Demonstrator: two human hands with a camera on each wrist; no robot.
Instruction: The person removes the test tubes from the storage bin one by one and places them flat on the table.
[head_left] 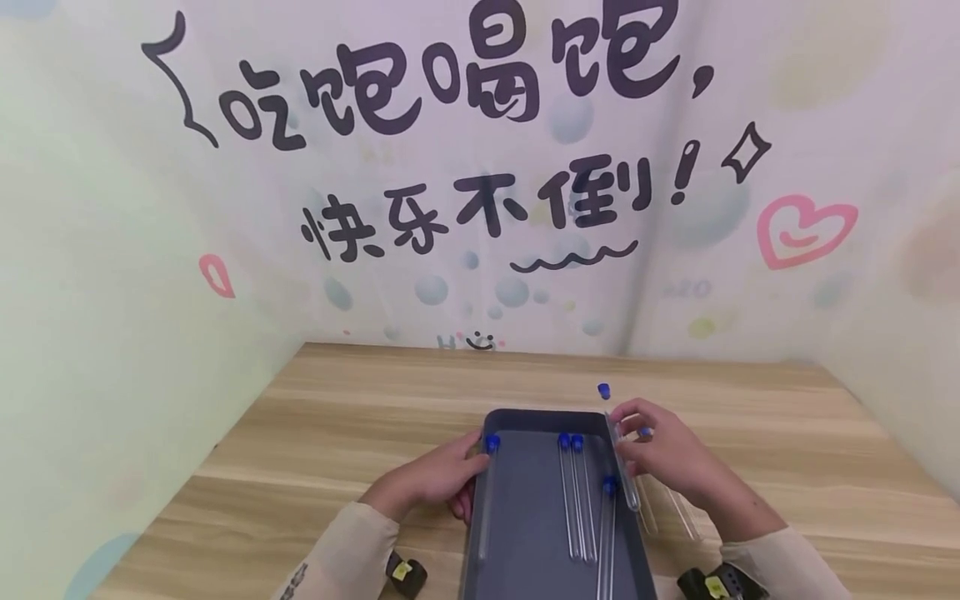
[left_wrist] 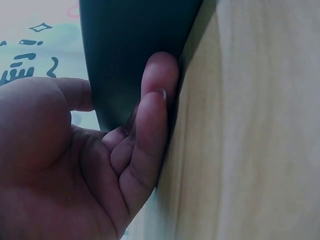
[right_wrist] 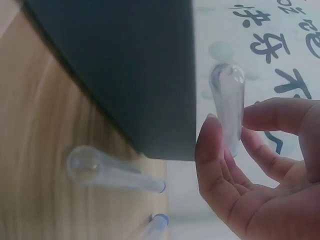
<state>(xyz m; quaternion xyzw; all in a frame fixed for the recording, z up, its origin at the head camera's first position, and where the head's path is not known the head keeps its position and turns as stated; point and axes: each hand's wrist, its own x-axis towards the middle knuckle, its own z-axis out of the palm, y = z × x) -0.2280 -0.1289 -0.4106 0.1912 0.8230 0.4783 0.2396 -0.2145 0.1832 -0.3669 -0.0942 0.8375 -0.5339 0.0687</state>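
Note:
A clear test tube [head_left: 627,471] is pinched between the thumb and fingers of my right hand [head_left: 667,454], above the tray's right rim. Its rounded end [right_wrist: 228,82] points toward the right wrist camera. A blue cap [head_left: 603,390] shows in line with its far end; whether it sits on the tube I cannot tell. My left hand [head_left: 438,473] grips the left side of the dark grey tray [head_left: 525,500], thumb at the rim and fingers against the outer wall [left_wrist: 130,40]. Inside the tray lie several blue-capped test tubes [head_left: 576,500].
On the wooden table [head_left: 300,467], to the right of the tray, lie two more test tubes [right_wrist: 115,172], partly hidden by my right hand in the head view. A printed cloth [head_left: 465,300] hangs behind the table, with pale walls at both sides.

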